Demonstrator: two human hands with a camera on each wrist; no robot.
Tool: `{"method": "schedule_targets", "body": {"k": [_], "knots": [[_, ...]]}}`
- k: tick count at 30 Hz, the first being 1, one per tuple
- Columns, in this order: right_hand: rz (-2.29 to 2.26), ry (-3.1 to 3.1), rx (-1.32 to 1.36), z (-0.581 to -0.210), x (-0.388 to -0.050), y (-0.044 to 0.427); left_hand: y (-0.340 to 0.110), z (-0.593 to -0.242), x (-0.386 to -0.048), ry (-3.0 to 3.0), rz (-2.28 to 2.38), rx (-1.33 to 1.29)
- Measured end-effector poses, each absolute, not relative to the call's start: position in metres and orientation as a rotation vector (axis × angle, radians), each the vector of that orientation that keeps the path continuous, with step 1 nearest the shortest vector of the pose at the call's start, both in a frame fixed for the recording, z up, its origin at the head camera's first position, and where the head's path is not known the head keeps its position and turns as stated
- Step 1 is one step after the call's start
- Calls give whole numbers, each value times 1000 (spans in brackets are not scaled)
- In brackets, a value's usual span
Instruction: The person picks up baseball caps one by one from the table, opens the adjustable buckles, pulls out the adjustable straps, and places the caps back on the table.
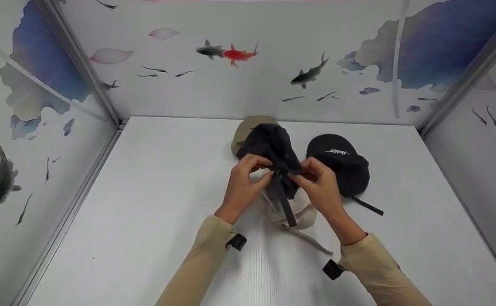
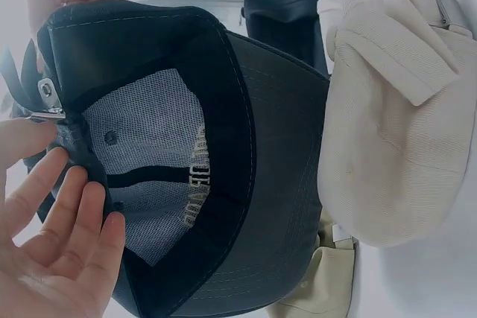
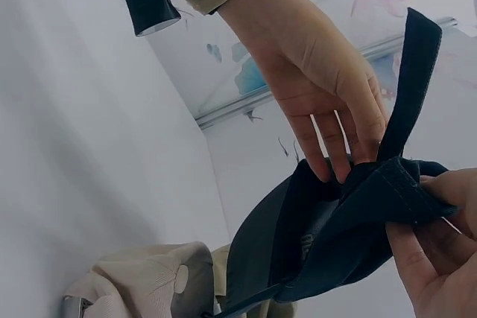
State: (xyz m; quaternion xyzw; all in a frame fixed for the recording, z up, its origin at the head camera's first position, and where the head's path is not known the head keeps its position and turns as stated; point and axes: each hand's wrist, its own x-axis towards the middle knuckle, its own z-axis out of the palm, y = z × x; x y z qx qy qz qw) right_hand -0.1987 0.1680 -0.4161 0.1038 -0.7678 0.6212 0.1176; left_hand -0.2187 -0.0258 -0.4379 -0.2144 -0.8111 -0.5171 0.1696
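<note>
Both hands hold up a dark baseball cap [image 1: 269, 140] by its back opening. The left hand [image 1: 243, 182] pinches the cap's back edge beside a metal strap buckle [image 2: 48, 94] with thumb and forefinger; its other fingers lie along the fabric. Opposite it, the right hand [image 1: 322, 187] pinches the other side of the back edge between thumb and fingers. From between the hands hangs the cap's loose dark strap [image 1: 286, 204]. In the left wrist view, the cap's mesh lining [image 2: 149, 124] and brim [image 2: 287, 154] show.
A beige cap [image 1: 305, 214] lies below the held cap, its strap [image 1: 312, 242] trailing right. A khaki cap [image 1: 246, 131] sits behind. To the right lies a black cap [image 1: 329, 144] with white lettering. Printed panels enclose the white table [image 1: 146, 191].
</note>
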Motion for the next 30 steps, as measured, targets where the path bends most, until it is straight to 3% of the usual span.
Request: {"method": "schedule_targets", "body": {"k": [30], "knots": [[1791, -2222, 269, -421, -196, 166, -4, -435, -217, -2359, -1520, -559]]}}
